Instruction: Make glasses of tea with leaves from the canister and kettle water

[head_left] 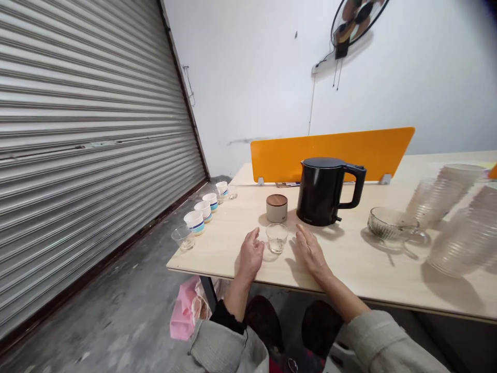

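Observation:
A small transparent cup stands upright on the table between my hands, with what looks like a little liquid at its bottom. To its left is my left hand, fingers forward, holding nothing. My right hand is on the cup's other side, its fingers stretched out and empty. Neither hand appears to touch the cup. Just behind it sits a grey canister with a wooden lid. A black electric kettle stands beyond my right hand, its handle pointing right.
Several white-and-blue paper cups line the table's left edge, with transparent cups beside them. On the right are a glass cup with a handle and stacks of plastic cups. An orange divider rises behind the kettle.

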### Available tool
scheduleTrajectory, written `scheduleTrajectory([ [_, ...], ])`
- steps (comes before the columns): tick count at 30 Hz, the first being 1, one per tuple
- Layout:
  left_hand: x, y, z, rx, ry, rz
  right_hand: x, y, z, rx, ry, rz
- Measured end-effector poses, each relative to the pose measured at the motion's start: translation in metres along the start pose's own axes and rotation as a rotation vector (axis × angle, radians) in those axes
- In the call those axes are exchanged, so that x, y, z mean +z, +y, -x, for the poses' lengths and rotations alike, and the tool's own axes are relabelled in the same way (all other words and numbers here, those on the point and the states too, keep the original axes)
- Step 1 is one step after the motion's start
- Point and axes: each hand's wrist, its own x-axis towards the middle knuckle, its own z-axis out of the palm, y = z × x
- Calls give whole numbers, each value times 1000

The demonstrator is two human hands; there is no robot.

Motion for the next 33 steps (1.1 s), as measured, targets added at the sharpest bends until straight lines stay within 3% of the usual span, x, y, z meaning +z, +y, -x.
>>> scheduleTrajectory([
  [3, -6, 1, -1, -6, 48, -153, -2, 6, -3, -29, -9, 189],
  [8, -4, 1, -2, 33, -57, -380, 0, 12, -3, -13, -175, 519],
  [15, 3, -7, -1, 85, -186, -571, 5, 8, 1, -81, -283, 552],
  [33, -2, 4, 2, 71, -314, -825, -2, -8, 3, -44, -417, 599],
])
